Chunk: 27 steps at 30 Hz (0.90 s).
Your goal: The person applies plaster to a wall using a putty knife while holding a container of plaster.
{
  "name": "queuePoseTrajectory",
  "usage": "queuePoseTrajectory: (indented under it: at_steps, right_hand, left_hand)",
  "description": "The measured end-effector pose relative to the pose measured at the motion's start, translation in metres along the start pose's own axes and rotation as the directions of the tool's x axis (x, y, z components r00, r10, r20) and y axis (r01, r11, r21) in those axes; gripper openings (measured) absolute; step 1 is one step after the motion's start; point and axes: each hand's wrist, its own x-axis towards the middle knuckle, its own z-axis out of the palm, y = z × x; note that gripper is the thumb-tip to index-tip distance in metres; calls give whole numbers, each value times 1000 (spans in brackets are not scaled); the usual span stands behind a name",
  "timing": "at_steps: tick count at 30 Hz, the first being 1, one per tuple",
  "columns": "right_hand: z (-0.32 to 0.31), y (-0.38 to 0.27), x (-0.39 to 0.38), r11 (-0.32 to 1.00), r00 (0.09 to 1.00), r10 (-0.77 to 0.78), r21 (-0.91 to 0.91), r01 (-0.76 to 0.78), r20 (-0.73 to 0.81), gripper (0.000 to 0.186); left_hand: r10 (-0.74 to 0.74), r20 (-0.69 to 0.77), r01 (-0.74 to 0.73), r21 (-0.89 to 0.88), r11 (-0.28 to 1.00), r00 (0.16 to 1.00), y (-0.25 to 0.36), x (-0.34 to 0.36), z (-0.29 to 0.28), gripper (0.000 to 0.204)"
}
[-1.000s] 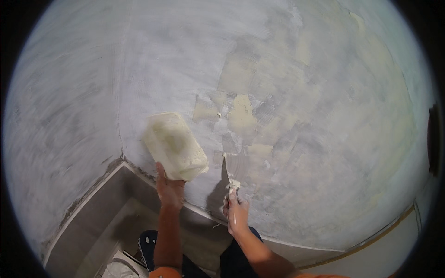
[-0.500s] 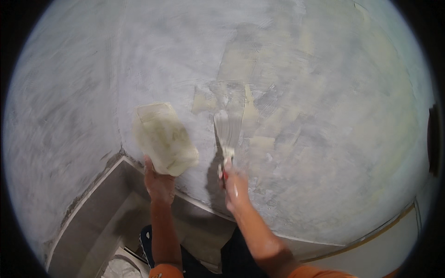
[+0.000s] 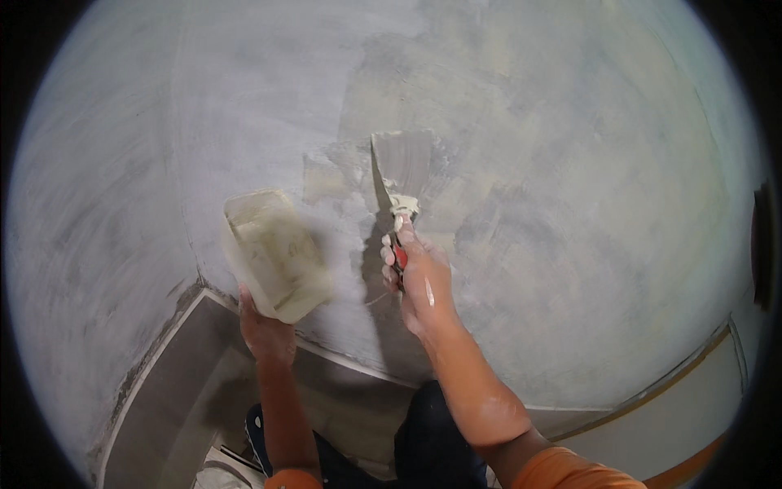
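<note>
My right hand (image 3: 419, 273) is closed round the red and black handle of a putty knife (image 3: 403, 163). The knife's wide blade points up and lies against the wall (image 3: 554, 269), and pale filler clings where blade meets handle. In my left hand (image 3: 267, 332) is a rectangular, cream plastic tub (image 3: 277, 253), gripped at its lower end and tilted so that its inside shows. Smears of filler coat the tub's inner walls. Around the blade the wall is patchy, grey and pale yellow, with a whiter area to the left. White filler marks my right wrist and fingers.
A wall corner runs down at the left, above a grey skirting ledge (image 3: 163, 391). White, crumpled material (image 3: 220, 477) lies low at the left near my shoe. A pale panel with a brown edge (image 3: 668, 395) stands at the lower right, and a dark object (image 3: 762, 244) sits at the far right.
My right hand and the putty knife have moved upward along the wall. The tub in my left hand has shifted slightly left and down, turning its inside more into view.
</note>
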Motion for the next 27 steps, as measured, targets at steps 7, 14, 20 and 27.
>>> queuePoseTrajectory:
  at_steps: [7, 14, 20, 27]
  right_hand:
    - [-44, 120, -49, 954, 939, 282, 160, -254, -194, 41]
    - [-44, 96, -55, 995, 990, 97, 30, -95, -102, 33]
    - [-3, -13, 7, 996, 997, -62, 70, 60, 34, 32]
    - [-50, 118, -32, 997, 955, 56, -25, -66, -292, 43]
  left_hand:
    - [-44, 46, 44, -13, 999, 998, -10, 0, 4, 60]
    - [-10, 70, 10, 6, 1000, 997, -4, 0, -4, 68]
    - [-69, 43, 70, -32, 997, 997, -7, -6, 5, 66]
    - [-82, 62, 80, 36, 996, 995, -14, -2, -7, 66]
